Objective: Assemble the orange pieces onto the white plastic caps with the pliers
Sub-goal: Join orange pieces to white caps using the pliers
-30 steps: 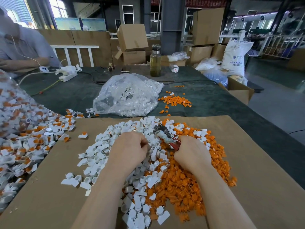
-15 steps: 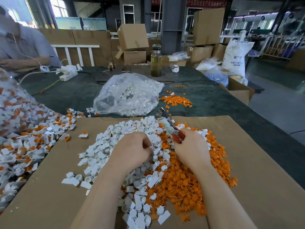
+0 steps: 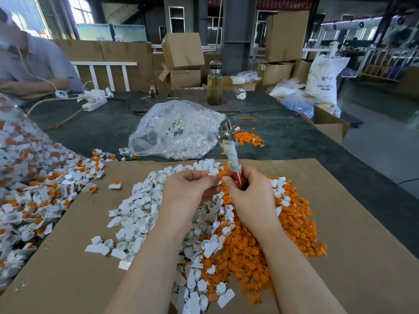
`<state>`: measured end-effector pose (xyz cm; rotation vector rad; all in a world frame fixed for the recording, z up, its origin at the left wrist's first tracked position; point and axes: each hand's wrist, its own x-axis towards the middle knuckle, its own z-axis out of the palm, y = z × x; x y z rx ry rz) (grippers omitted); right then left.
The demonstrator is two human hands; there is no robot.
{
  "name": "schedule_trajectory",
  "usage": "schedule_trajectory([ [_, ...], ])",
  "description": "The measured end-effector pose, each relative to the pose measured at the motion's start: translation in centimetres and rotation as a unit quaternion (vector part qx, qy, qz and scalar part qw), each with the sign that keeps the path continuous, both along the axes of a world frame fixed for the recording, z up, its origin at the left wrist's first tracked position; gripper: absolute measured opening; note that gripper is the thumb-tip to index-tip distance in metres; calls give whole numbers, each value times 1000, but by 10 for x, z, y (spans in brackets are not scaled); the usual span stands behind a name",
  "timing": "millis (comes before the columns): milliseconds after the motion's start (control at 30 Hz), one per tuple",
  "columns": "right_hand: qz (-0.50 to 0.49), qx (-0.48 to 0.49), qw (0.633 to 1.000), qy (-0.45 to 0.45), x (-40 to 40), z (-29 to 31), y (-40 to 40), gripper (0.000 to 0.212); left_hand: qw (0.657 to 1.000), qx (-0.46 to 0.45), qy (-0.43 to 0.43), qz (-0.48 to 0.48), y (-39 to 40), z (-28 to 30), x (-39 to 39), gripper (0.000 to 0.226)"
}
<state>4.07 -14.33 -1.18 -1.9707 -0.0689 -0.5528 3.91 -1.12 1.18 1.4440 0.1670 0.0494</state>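
My left hand [image 3: 188, 191] pinches a white plastic cap [image 3: 212, 172] above the heap. My right hand [image 3: 249, 196] grips the red handle of the pliers [image 3: 229, 150], whose cloth-wrapped shaft and metal jaws point up and away; its fingertips also pinch an orange piece [image 3: 221, 175] against the cap. Below my hands lie a pile of white caps [image 3: 140, 211] on the left and a pile of orange pieces [image 3: 260, 241] on the right, both on brown cardboard [image 3: 351, 257].
Assembled white-and-orange caps [image 3: 34, 196] heap at the left. A clear bag of white caps [image 3: 174, 132], loose orange pieces [image 3: 247, 138] and a glass bottle [image 3: 214, 83] sit farther back on the green table. A person [image 3: 29, 64] sits at the far left. A power strip [image 3: 94, 103] lies there.
Both hands rose from the pile and came together. The pliers swung upright, jaws now pointing up and away. My left hand now holds a white cap against an orange piece.
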Motion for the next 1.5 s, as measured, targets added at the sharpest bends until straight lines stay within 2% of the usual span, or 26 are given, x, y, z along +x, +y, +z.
schedule_trajectory([
  [233, -38, -26, 999, -26, -1, -1, 3, 11, 999, 1, -30, 12, -5, 3, -4, 7],
  [633, -74, -12, 997, -27, 1, -4, 4, 5, 981, 153, -116, 39, -15, -2, -5, 8],
  [733, -66, -6, 998, -14, 1, -2, 4, 6, 978, 161, -122, 42, -15, -4, -4, 7],
  [867, -34, -2, 999, 7, 1, 2, 2, 26, 973, 179, -131, 66, -16, -7, -4, 12],
  [1100, 24, 68, 996, 54, -1, 5, 3, 15, 962, 211, -146, 95, -14, -13, -1, 11],
  [1167, 24, 76, 995, 58, -1, 5, 3, 12, 964, 201, -143, 99, -13, -14, 0, 11],
  [1333, 14, 79, 996, 33, -2, 5, 3, 20, 986, 83, -114, 88, -11, -11, 2, 10],
  [1500, 18, 31, 999, -4, -4, 7, 6, 13, 988, 67, -113, 78, -12, -10, 0, 3],
])
